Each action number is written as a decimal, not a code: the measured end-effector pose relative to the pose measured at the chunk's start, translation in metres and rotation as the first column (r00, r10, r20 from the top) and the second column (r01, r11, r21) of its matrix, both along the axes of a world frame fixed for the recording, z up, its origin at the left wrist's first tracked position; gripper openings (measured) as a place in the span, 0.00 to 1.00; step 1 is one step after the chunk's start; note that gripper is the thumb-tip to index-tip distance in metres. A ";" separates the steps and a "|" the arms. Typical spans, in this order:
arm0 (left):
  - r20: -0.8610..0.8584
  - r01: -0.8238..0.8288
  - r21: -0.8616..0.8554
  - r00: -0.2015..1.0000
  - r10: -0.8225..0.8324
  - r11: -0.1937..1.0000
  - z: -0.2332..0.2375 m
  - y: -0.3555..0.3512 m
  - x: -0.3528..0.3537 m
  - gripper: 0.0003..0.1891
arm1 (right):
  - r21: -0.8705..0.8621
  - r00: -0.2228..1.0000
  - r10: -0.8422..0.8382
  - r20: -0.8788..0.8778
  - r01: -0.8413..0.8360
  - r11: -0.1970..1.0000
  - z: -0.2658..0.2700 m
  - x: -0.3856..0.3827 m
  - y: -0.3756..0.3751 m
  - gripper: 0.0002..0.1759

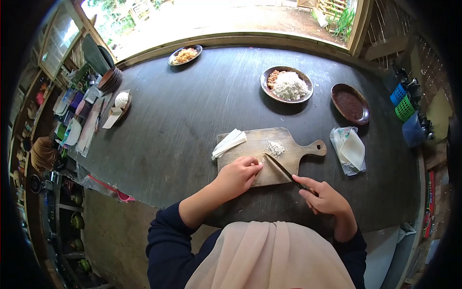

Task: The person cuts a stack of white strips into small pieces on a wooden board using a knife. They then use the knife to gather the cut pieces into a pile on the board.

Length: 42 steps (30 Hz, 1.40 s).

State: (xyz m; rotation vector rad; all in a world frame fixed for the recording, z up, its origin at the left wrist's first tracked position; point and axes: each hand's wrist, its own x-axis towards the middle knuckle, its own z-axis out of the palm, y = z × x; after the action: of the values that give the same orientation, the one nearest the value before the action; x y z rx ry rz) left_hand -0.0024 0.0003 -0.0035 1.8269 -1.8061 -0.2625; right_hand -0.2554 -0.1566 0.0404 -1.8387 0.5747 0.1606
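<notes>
A wooden cutting board point(288, 166) with a holed handle lies on the dark table in front of me. My right hand point(325, 196) is closed around the handle of a knife point(280, 167), whose tip rests on the board. Curled down on the board, my left hand point(238, 177) has its fingertips pressed together beside the blade. Small pale bits show at those fingertips, but what they hold is mostly hidden. Several white strips point(229, 143) lie at the board's far left. Close to the knife tip is a small heap of fine white shreds point(275, 148).
Beyond the board stands a bowl point(263, 91) of white shreds and reddish-brown food. An oval brown dish point(366, 115) and a white block on plastic wrap point(352, 150) are at right. A plate of food point(198, 49) sits far back; stacked bowls point(110, 79) stand left.
</notes>
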 end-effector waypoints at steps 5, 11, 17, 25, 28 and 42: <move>-0.005 0.013 -0.036 1.000 -0.014 0.999 -0.004 0.000 0.004 0.13 | 0.019 0.995 0.098 0.016 -0.099 0.995 0.001 -0.001 -0.003 0.28; 0.029 -0.032 0.003 0.999 0.032 0.999 -0.005 -0.004 0.017 0.10 | 0.086 1.000 -0.018 -0.023 0.020 0.996 -0.004 -0.002 -0.006 0.27; 0.072 -0.051 -0.057 0.996 0.055 0.997 -0.009 -0.004 0.019 0.08 | 0.131 0.999 -0.005 -0.042 0.011 0.991 -0.005 0.000 -0.001 0.27; 0.049 -0.044 -0.022 0.998 0.045 0.999 -0.017 -0.005 0.024 0.09 | 0.221 0.994 -0.107 -0.015 0.108 0.969 0.000 0.001 0.012 0.27; 0.036 -0.035 -0.033 0.999 0.037 0.999 -0.018 -0.006 0.025 0.09 | 0.213 0.993 -0.116 -0.012 0.116 0.970 -0.005 0.002 0.022 0.27; 0.099 0.014 -0.019 0.995 -0.012 1.000 -0.016 -0.010 0.012 0.09 | 0.227 0.942 -0.321 0.099 0.293 0.929 -0.016 0.003 0.050 0.29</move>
State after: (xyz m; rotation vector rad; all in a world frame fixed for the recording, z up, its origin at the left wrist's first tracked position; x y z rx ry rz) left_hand 0.0097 -0.0093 -0.0191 1.8444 -1.8811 -0.1603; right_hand -0.2527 -0.1063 0.0241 -1.5206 0.7160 -0.1104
